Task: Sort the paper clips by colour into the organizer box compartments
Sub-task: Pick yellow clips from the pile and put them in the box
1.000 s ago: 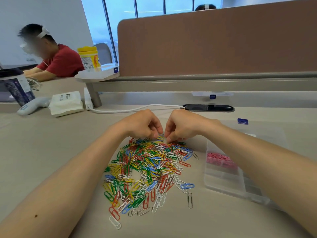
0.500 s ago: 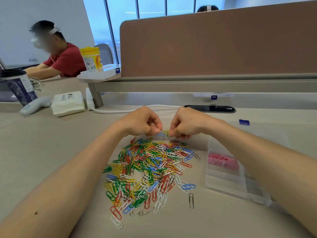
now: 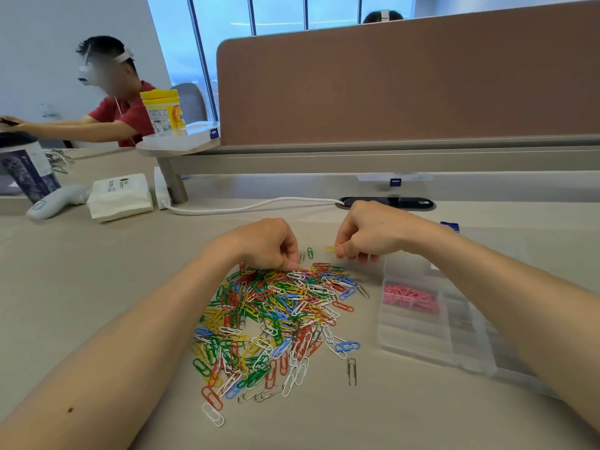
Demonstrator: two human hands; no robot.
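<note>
- A beige desk (image 3: 97, 287) fills the head view, and a mixed heap of paper clips (image 3: 276, 319) in red, green, yellow, blue and white lies spread at its middle.
- At 12 o'clock of the heap, the left hand (image 3: 266, 245) has its fingers curled with the tips down on the heap's far edge; whether it pinches a clip cannot be told.
- The right hand (image 3: 373, 235), at 1 o'clock of the heap, pinches a yellow clip (image 3: 330, 249) just above the desk.
- A green clip (image 3: 310, 252) and a grey clip (image 3: 302, 257) lie between the two hands.
- The clear organizer box (image 3: 422, 339) sits open at 3 o'clock of the heap, with pink clips (image 3: 410, 298) in one far-left compartment.
- A lone steel clip (image 3: 352, 371) lies at 5 o'clock, just off the heap.
- A white cable (image 3: 246, 206) runs along the desk to a black cable port (image 3: 389, 203) at 12 o'clock.
- A brown partition (image 3: 406, 86) closes the far side, with windows (image 3: 276, 14) behind it.
- At 10 o'clock lie a white tissue pack (image 3: 120, 196) and a dark cup (image 3: 27, 170); a yellow-lidded canister (image 3: 164, 112) stands on a small raised shelf (image 3: 178, 144).
- A person in a red shirt (image 3: 126, 115) sits at 10 o'clock, beyond the shelf.
</note>
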